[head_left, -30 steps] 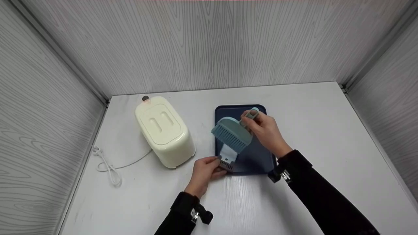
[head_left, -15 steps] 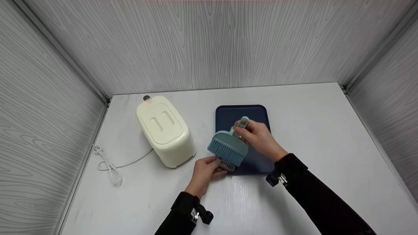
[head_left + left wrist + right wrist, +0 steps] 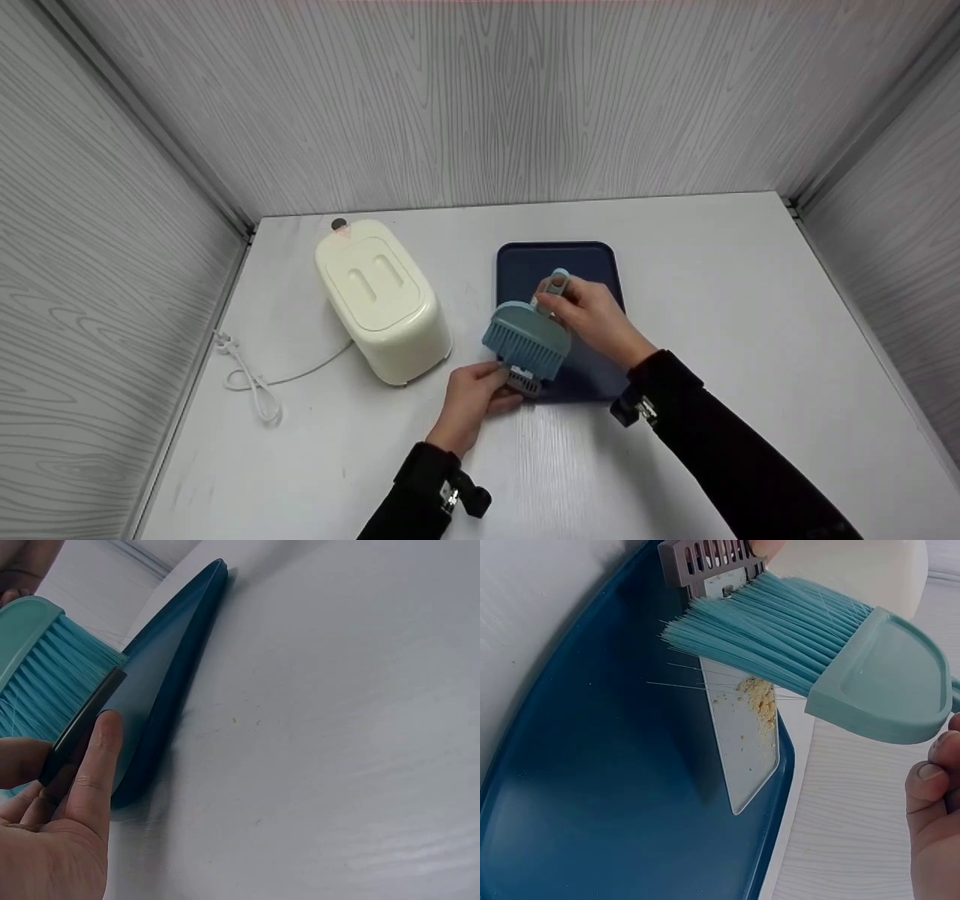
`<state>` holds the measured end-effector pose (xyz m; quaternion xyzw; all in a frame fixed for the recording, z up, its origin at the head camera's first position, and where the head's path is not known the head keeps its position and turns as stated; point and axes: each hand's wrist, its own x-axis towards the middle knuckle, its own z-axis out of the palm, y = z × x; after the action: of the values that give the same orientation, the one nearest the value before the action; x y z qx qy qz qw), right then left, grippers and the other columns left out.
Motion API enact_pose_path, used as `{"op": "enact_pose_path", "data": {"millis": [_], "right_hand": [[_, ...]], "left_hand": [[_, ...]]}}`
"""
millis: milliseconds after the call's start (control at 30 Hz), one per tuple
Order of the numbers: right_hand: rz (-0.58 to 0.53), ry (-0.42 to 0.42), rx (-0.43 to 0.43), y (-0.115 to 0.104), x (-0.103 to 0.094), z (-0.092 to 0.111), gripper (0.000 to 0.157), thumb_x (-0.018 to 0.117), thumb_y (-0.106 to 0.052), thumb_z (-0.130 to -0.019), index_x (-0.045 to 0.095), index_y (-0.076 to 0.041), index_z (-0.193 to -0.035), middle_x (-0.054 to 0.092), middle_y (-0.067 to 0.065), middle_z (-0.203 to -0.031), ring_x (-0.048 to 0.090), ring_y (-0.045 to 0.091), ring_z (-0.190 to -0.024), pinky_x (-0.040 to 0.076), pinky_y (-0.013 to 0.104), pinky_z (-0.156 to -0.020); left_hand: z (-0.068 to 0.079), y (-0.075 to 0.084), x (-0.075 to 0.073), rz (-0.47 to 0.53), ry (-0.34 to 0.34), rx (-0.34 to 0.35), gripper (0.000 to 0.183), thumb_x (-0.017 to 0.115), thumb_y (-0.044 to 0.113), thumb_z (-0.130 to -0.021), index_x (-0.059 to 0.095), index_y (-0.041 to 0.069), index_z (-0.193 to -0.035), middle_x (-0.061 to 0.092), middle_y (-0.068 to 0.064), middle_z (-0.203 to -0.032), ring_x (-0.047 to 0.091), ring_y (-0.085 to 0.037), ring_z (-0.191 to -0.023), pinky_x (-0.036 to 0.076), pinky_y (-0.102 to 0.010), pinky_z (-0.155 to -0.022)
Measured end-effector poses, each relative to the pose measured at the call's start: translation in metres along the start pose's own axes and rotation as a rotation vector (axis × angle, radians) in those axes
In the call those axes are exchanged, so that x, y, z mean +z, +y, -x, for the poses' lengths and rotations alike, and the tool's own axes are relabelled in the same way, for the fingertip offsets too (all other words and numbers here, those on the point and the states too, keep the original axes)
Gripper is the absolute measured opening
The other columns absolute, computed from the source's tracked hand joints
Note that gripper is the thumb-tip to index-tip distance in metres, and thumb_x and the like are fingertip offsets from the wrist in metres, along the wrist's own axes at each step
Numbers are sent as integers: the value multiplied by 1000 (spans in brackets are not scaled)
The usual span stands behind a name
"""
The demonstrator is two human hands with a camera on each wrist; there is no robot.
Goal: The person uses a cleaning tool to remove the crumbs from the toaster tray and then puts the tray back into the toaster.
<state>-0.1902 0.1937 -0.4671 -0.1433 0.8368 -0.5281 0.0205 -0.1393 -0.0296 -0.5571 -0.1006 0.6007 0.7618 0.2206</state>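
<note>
Near the front of the dark blue tray (image 3: 517,259), my left hand (image 3: 466,397) pinches the grey slotted end of a crumb tray (image 3: 523,383). That narrow metal crumb tray slants over the blue one, and yellowish crumbs (image 3: 761,706) lie along one side of it in the right wrist view. My right hand (image 3: 596,319) grips the handle of a teal brush (image 3: 531,326). The brush's bristles (image 3: 757,630) lie across the crumb tray close to its slotted end, covering part of its plate. In the left wrist view, the slotted end (image 3: 75,731) shows edge-on between thumb and fingers.
A cream toaster (image 3: 375,292) with a lid on top stands to the left of the blue tray. Its white cord (image 3: 255,390) lies bundled on the white table (image 3: 735,300) farther left. Grey wood-patterned walls (image 3: 480,105) close off the back and both sides.
My right hand has brought the brush down and toward me, so its bristles now cover most of the crumb tray's plate. My left hand has stayed in nearly the same place.
</note>
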Motion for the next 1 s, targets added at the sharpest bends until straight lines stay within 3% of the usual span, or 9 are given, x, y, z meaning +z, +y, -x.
{"op": "enact_pose_path", "data": {"millis": [433,833,1000], "right_hand": [[32,19,19,3,-7,-4,24,59,-33,-107,69,-16,-120,71,3,-99,59,18,-77,47,26,-63],[33,45,38,6,-16,-8,21,56,-30,-108,68,-19,-122,64,8,-91,51,19,-74,41,29,-64],[32,64,38,7,-17,-9,24,57,-28,-108,68,-13,-122,65,12,-95,52,21,-77,41,28,-65]], "left_hand": [[1,2,1,5,6,-3,32,61,7,-102,66,-9,-129,72,-21,-114,73,-18,-91,63,-32,-84],[-1,1,3,10,15,-20,34,61,7,-102,64,-9,-132,72,-22,-115,73,-21,-95,63,-33,-85],[0,1,4,19,15,-20,35,61,6,-102,62,-10,-133,72,-23,-115,73,-21,-95,63,-33,-85]]}}
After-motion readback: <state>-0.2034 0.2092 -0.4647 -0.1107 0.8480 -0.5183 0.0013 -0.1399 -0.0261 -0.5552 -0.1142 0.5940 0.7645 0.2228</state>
